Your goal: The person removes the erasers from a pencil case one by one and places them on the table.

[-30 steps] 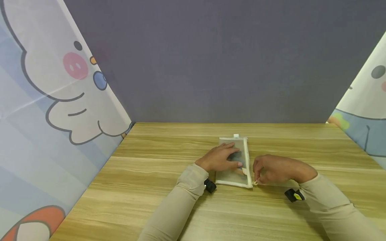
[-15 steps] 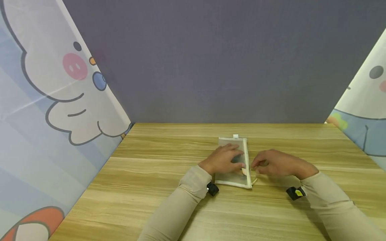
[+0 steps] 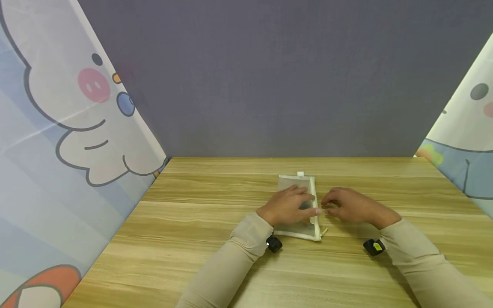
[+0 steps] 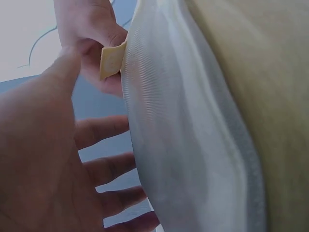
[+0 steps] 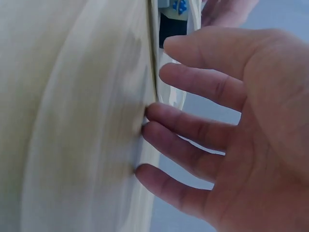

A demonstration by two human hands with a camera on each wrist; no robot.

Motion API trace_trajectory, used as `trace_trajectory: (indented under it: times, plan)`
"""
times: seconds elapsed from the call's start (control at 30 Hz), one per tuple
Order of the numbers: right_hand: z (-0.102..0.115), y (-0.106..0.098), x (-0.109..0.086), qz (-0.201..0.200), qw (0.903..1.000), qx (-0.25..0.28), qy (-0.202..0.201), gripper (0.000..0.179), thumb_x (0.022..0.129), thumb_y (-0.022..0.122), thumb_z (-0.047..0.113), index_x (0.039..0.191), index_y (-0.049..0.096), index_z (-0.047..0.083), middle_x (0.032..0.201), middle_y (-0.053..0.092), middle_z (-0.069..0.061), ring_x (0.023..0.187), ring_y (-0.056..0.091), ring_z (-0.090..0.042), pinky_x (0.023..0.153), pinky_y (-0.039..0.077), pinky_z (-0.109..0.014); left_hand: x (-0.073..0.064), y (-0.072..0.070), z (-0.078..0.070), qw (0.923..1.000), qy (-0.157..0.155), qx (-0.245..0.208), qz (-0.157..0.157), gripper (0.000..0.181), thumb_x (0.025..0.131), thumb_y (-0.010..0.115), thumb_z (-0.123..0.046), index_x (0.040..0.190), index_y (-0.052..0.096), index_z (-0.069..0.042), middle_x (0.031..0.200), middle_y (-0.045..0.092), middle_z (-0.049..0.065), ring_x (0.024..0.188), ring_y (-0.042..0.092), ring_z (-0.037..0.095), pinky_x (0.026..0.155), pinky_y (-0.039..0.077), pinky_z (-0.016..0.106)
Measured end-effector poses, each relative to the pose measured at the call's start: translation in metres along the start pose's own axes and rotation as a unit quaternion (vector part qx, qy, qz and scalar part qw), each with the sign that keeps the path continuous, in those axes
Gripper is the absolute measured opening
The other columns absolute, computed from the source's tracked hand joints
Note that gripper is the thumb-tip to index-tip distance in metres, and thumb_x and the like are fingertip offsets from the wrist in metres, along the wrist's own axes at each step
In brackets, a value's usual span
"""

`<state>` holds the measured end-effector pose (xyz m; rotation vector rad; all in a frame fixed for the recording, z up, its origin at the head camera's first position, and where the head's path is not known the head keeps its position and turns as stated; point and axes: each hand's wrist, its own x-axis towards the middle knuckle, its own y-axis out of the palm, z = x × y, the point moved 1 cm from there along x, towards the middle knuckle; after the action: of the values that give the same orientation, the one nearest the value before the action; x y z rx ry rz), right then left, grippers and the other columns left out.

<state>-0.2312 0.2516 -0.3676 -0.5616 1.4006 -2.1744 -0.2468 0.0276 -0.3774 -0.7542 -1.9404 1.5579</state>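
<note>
Right hand (image 3: 348, 206) moved away from pull cord (image 3: 324, 232), fingers relaxed, nothing held. Pouch (image 3: 302, 229), toward worktop's (image 3: 185, 239) far edge, partly covered by spread left hand (image 3: 286, 207), presumably for steadying.

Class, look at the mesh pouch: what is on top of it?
The left hand lies over the middle of the mesh pouch. Mesh shows toward both ends; the part beneath the hand is covered and cannot be seen.

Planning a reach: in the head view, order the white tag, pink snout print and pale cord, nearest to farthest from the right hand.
1. Pale cord: near right corner of the pouch.
2. White tag: pouch's far edge.
3. Pink snout print: far off to the left.
</note>
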Motion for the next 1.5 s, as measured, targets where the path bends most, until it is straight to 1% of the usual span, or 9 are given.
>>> trace_trajectory:
  times: [0.17, 0.33, 0.47, 0.63, 0.83, 0.93, 1.07, 1.27, 1.5]
  plan:
    - [-0.001, 0.007, 0.002, -0.003, 0.9999, -0.002, 0.010, 0.021, 0.095, 0.071, 0.022, 0.112, 0.072, 0.009, 0.112, 0.064, -0.005, 0.101, 0.062, -0.025, 0.084, 0.051, -0.047, -0.001, 0.001, -0.002, 0.9996, 0.015, 0.025, -0.002, 0.064, 0.099, 0.037, -0.069, 0.147, 0.054, -0.030, 0.154, 0.044, 0.000, 0.144, 0.035, 0.029, 0.105, 0.041, 0.050]
    - [0.002, 0.012, 0.003, -0.014, 0.9994, -0.025, 0.023, 0.032, 0.096, 0.070, 0.027, 0.120, 0.070, 0.006, 0.119, 0.062, -0.012, 0.106, 0.061, -0.032, 0.087, 0.050, -0.053, -0.002, 0.000, -0.005, 0.9986, 0.033, 0.041, -0.002, 0.060, 0.101, 0.037, -0.067, 0.150, 0.050, -0.035, 0.150, 0.047, -0.002, 0.140, 0.040, 0.027, 0.103, 0.043, 0.048]
    - [0.006, 0.014, 0.002, -0.014, 0.9987, -0.043, 0.026, 0.035, 0.096, 0.069, 0.025, 0.124, 0.067, 0.003, 0.121, 0.060, -0.016, 0.108, 0.058, -0.037, 0.086, 0.050, -0.056, -0.004, 0.000, -0.007, 0.9981, 0.029, 0.054, 0.005, 0.057, 0.101, 0.035, -0.066, 0.149, 0.050, -0.039, 0.150, 0.047, -0.003, 0.139, 0.041, 0.024, 0.102, 0.044, 0.047]
    - [0.008, 0.014, 0.002, -0.003, 0.9979, -0.054, 0.036, 0.052, 0.095, 0.070, 0.036, 0.131, 0.062, -0.002, 0.126, 0.057, -0.020, 0.111, 0.056, -0.041, 0.086, 0.049, -0.058, -0.005, 0.000, -0.009, 0.9971, 0.023, 0.071, 0.015, 0.056, 0.100, 0.033, -0.068, 0.149, 0.045, -0.044, 0.153, 0.043, -0.001, 0.140, 0.038, 0.025, 0.102, 0.044, 0.047]
    - [0.010, 0.015, 0.002, 0.001, 0.9969, -0.069, 0.038, 0.065, 0.094, 0.069, 0.047, 0.136, 0.059, -0.002, 0.131, 0.054, -0.023, 0.115, 0.054, -0.044, 0.085, 0.044, -0.066, -0.006, 0.000, -0.011, 0.9958, 0.024, 0.086, 0.017, 0.056, 0.099, 0.032, -0.069, 0.148, 0.045, -0.046, 0.153, 0.041, 0.001, 0.139, 0.040, 0.023, 0.099, 0.047, 0.045]
    - [0.011, 0.015, 0.001, 0.003, 0.9969, -0.070, 0.037, 0.070, 0.093, 0.068, 0.051, 0.139, 0.057, -0.001, 0.133, 0.053, -0.024, 0.117, 0.052, -0.044, 0.085, 0.042, -0.069, -0.007, -0.001, -0.013, 0.9961, 0.024, 0.082, 0.021, 0.057, 0.098, 0.032, -0.070, 0.148, 0.047, -0.046, 0.153, 0.041, 0.001, 0.139, 0.039, 0.023, 0.099, 0.046, 0.046]
    - [0.013, 0.015, -0.001, 0.003, 0.9971, -0.064, 0.040, 0.070, 0.093, 0.070, 0.048, 0.140, 0.056, -0.001, 0.138, 0.049, -0.028, 0.124, 0.047, -0.047, 0.089, 0.036, -0.075, -0.007, -0.001, -0.014, 0.9978, 0.019, 0.059, 0.022, 0.057, 0.099, 0.034, -0.069, 0.146, 0.051, -0.043, 0.153, 0.040, 0.000, 0.139, 0.038, 0.023, 0.101, 0.045, 0.048]
    - [0.015, 0.015, -0.002, 0.007, 0.9971, -0.055, 0.052, 0.061, 0.092, 0.071, 0.040, 0.138, 0.060, 0.004, 0.144, 0.042, -0.036, 0.132, 0.037, -0.057, 0.092, 0.029, -0.080, -0.007, -0.002, -0.013, 0.9998, 0.008, 0.020, 0.004, 0.052, 0.099, 0.041, -0.066, 0.139, 0.058, -0.038, 0.151, 0.043, -0.002, 0.138, 0.040, 0.020, 0.102, 0.044, 0.048]
    - [0.014, 0.015, -0.002, 0.022, 0.9969, -0.043, 0.062, 0.061, 0.088, 0.073, 0.042, 0.139, 0.060, 0.011, 0.147, 0.038, -0.037, 0.135, 0.033, -0.056, 0.094, 0.027, -0.080, -0.006, -0.003, -0.013, 0.9997, 0.007, -0.014, -0.019, 0.044, 0.100, 0.048, -0.061, 0.132, 0.061, -0.034, 0.142, 0.050, -0.011, 0.132, 0.046, 0.014, 0.100, 0.046, 0.041]
